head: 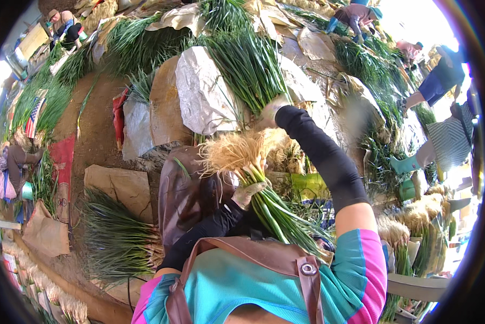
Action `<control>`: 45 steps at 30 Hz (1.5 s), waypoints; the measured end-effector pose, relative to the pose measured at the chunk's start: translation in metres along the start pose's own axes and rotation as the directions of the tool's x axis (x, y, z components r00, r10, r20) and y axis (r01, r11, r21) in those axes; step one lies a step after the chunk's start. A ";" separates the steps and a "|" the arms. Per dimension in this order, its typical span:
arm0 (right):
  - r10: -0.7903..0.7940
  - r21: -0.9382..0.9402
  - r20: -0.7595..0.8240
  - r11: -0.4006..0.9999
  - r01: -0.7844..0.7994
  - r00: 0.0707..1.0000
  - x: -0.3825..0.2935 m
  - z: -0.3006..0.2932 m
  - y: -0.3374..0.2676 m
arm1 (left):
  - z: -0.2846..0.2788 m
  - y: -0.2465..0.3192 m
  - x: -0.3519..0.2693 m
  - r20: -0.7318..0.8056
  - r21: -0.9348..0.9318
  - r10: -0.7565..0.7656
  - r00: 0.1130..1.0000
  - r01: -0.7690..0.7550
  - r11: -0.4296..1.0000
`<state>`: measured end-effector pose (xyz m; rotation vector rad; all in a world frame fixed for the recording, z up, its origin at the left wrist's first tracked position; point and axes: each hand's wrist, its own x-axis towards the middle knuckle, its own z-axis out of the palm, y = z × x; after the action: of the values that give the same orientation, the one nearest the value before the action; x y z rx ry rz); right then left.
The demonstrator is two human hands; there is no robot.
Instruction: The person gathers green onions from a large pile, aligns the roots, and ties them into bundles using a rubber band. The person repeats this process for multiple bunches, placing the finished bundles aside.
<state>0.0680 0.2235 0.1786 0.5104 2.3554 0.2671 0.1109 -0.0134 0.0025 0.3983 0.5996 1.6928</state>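
Observation:
My left hand (246,194), in a soiled glove, grips a bunch of green onions (269,208) just below its bushy pale roots (242,152). The leaves of that bunch slant down to the right across my lap. Farther forward, my right hand (273,111), also gloved, is at the lower end of a large heap of green onions (246,69); its fingers are partly hidden, so I cannot tell whether they hold any stalks. A white sack (204,91) lies left of this heap. A brown apron (182,194) covers my leg.
Another green onion pile (115,235) lies at left on brown sacking (123,186). A red sack (62,170) is on the dirt floor. Several people work around, one seated at far left (1,174). Rooted bundles (420,214) stand at right beside a curved bar (416,286).

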 end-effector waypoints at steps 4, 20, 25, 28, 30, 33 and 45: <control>-0.109 0.537 -0.647 0.637 0.553 0.754 -0.033 -0.030 -0.024 | -0.009 0.001 0.004 -0.038 -0.185 -0.104 0.994 0.095 0.978; -0.161 -0.144 -0.270 0.981 0.126 0.949 0.010 -0.046 -0.048 | -0.007 -0.005 0.006 -0.148 0.289 -0.111 0.983 0.150 0.945; 0.192 0.314 -0.907 0.902 0.298 0.374 0.007 -0.056 0.072 | 0.009 0.046 0.006 -0.060 -0.045 0.212 0.975 -0.215 0.976; 0.048 0.210 -0.948 0.838 0.504 0.314 -0.013 -0.042 0.098 | -0.002 0.135 0.001 0.002 0.051 0.262 0.965 -0.262 0.964; 0.147 0.338 -0.893 0.845 0.415 0.426 -0.037 -0.034 0.100 | -0.014 0.209 -0.022 -0.103 0.197 0.419 0.902 -0.395 0.897; 0.353 0.520 -0.763 0.832 0.192 0.541 -0.061 -0.020 0.096 | -0.026 0.309 -0.084 -0.174 0.064 0.824 0.539 -0.829 0.555; -0.097 0.394 -0.781 0.690 0.607 0.617 0.017 0.015 0.015 | -0.041 0.486 -0.413 -0.066 0.894 0.997 0.041 0.446 0.040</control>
<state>0.0709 0.2453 0.1622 0.1680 3.2579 -0.7198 -0.2154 -0.4870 0.2810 0.3171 3.2463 1.7194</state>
